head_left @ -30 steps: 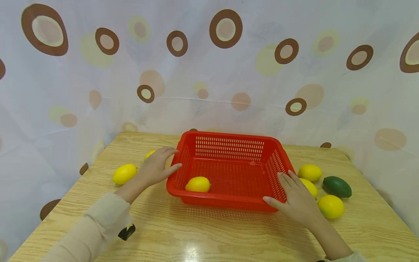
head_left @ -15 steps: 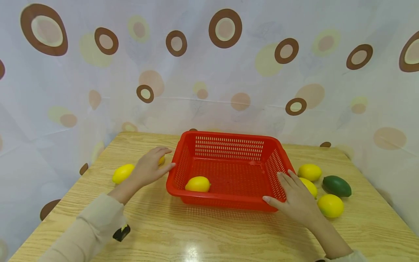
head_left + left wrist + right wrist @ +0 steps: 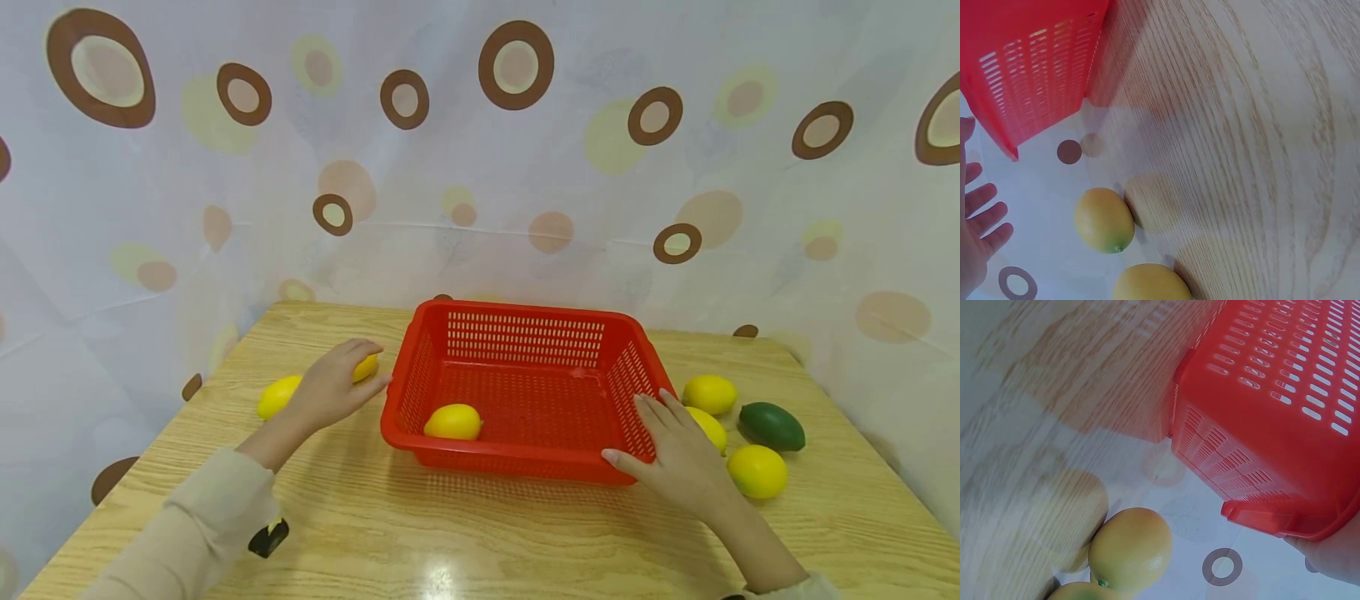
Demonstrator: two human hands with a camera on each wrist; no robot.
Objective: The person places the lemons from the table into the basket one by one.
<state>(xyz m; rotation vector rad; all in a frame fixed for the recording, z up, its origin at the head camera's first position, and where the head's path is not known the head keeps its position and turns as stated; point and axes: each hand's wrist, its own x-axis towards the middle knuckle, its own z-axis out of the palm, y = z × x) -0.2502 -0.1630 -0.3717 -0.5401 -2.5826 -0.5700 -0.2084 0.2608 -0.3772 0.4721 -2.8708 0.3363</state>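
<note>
A red plastic basket (image 3: pixel 517 465) with slotted walls stands mid-table, one lemon (image 3: pixel 453 422) lying at its front left. My left hand (image 3: pixel 330 390), fingers loosely bent and holding nothing, is over the table left of the basket. Behind its fingers a second lemon (image 3: pixel 366 367) is partly hidden. Another lemon (image 3: pixel 279 397) lies left of the wrist; the left wrist view shows a lemon (image 3: pixel 1105 220) below the spread fingers (image 3: pixel 984 199). On the basket's right front corner rests my right hand (image 3: pixel 686 458), its fingers extended over the right rim and thumb at the front rim.
Right of the basket lie a back lemon (image 3: pixel 710 394), a lemon (image 3: pixel 711 430) half covered by the right hand, a front lemon (image 3: pixel 758 472) and a dark green lemon-shaped fruit (image 3: pixel 772 427). A patterned curtain (image 3: pixel 480 167) hangs behind the wooden table (image 3: pixel 480 550).
My left hand has moved left, away from the basket's left rim, and is now over the lemon beside it. The right hand and the basket have stayed put.
</note>
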